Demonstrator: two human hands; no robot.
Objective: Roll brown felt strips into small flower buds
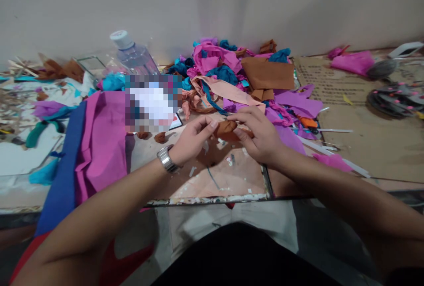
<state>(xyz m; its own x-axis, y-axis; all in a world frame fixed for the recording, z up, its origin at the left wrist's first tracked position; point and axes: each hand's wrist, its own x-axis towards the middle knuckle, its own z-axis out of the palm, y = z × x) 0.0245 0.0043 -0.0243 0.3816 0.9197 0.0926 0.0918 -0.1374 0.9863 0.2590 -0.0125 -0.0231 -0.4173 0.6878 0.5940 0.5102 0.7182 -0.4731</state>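
Both hands meet over the middle of the worktable (364, 153). My left hand (194, 138), with a metal watch on its wrist, pinches the left end of a small brown crepe-paper piece (227, 127). My right hand (260, 133) curls its fingers round the right side of the same brown piece. The piece is crumpled or rolled, and part of it is hidden under my fingers. Two small brown paper bits (152, 136) lie on the table just left of my left hand.
A heap of pink, teal, purple and brown paper scraps (232, 74) lies behind my hands. Blue and magenta sheets (96, 144) hang over the left edge. A plastic water bottle (134, 54) stands at the back left. Cardboard (331, 82) and white sticks (334, 130) lie to the right.
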